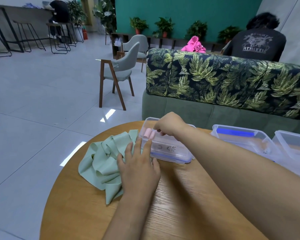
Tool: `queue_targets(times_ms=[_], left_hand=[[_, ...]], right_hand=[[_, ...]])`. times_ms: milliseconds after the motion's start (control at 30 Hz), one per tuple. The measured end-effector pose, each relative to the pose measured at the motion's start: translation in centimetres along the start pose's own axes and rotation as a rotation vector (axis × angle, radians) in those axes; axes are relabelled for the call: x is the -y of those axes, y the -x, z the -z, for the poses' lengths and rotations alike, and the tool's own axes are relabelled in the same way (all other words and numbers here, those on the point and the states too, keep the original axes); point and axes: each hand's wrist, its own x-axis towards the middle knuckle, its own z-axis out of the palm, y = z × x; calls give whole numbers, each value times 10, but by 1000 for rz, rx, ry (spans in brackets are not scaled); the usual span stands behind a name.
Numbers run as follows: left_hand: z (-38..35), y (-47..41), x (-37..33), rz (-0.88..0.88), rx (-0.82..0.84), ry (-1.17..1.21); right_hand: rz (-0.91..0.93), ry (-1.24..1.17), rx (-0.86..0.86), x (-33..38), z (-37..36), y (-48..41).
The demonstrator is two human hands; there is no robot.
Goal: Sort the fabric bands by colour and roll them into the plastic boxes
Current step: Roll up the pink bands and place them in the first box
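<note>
On the round wooden table (171,196) the left hand (139,167) lies flat with fingers spread, palm on the loose green bands (104,158) and fingertips against the near wall of the box (170,149). Just beyond, the right hand (170,126) reaches down into that box with fingers curled, pinching what looks like a pink roll (161,134) beside two rolls (150,133) already standing at its left end. The step in hand appears to be seating this roll. It would go best if pressed snug against its neighbours and let go only once it is wedged so it cannot unwind, while the left hand braces the light box against sliding. The green heap, touching the box's left side, would come next. Two more boxes (239,137) sit to the right. Past the table stands a leaf-print sofa (232,80), with grey chairs (119,71) on a pale tiled floor (42,101). Further back, potted plants (164,25) line a teal wall (180,11), and a person (256,44) sits facing away.
</note>
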Motion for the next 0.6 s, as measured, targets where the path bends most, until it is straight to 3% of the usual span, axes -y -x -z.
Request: queue_targets(times_ms=[233,333,467,600], left_hand=[[14,12,-19,-96,-106,14],[10,30,-37,-245,-96,191],[2,64,-66,-464,186,620],[-7,88,-91,-620,314,598]], right_hand=[[185,-164,-57,-56,47,78],[234,-262,-78,-92,68,127],[180,-293,-155,-151,84,184],[147,-367,-243,-221,97,238]])
